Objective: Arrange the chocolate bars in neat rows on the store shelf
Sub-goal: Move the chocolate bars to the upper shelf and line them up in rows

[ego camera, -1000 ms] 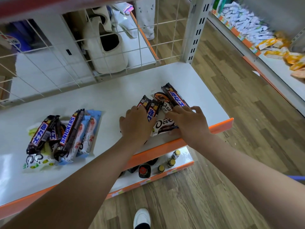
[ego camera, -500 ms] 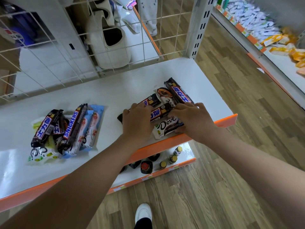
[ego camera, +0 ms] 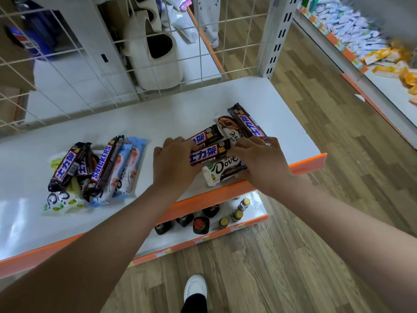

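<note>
Snickers bar [ego camera: 208, 154] turned crosswise | both hands now pinch its ends

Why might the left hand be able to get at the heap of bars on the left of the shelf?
Probably yes: the left hand is beside the heap, with bare shelf between them, though it holds a Snickers bar now.

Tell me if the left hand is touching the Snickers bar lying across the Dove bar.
Touching. The head view shows the left hand with its fingers on the left end of the Snickers bar.

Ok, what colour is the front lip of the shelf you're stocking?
Orange, on the front lip of the white shelf; the head view shows it.
</note>
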`<state>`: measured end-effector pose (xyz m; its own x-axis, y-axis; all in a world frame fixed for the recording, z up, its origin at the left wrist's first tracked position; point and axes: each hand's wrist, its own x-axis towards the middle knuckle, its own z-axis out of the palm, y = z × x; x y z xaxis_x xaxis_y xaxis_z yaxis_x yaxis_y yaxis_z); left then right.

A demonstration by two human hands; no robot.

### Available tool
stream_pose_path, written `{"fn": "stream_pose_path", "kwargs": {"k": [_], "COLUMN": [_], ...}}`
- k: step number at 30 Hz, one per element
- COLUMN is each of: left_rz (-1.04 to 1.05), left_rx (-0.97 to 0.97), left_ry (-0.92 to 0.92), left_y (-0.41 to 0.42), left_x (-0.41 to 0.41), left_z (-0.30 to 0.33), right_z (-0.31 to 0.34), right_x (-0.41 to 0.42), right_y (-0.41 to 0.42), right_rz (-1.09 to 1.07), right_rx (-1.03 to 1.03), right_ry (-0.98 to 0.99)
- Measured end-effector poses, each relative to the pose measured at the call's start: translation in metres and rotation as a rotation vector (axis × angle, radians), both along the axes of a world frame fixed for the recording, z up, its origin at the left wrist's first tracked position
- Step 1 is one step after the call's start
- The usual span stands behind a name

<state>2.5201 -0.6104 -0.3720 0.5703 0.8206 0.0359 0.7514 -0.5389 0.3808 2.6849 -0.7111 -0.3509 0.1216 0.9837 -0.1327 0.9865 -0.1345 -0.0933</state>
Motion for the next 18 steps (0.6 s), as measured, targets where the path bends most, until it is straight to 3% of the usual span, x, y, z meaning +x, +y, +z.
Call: {"fn": "stream_pose_path", "kwargs": {"k": [18], "left_rz": [0.173], "left_rx": [0.003], "left_ry": [-0.03], "left_y": [-0.087], "left_x": [-0.084], "left_z": [0.051], "right_z": [0.045], "right_x": [-0.08], "right_y": [-0.069], "right_rz": [0.092], "right_rx": [0.137], "right_ry": [-0.099]}}
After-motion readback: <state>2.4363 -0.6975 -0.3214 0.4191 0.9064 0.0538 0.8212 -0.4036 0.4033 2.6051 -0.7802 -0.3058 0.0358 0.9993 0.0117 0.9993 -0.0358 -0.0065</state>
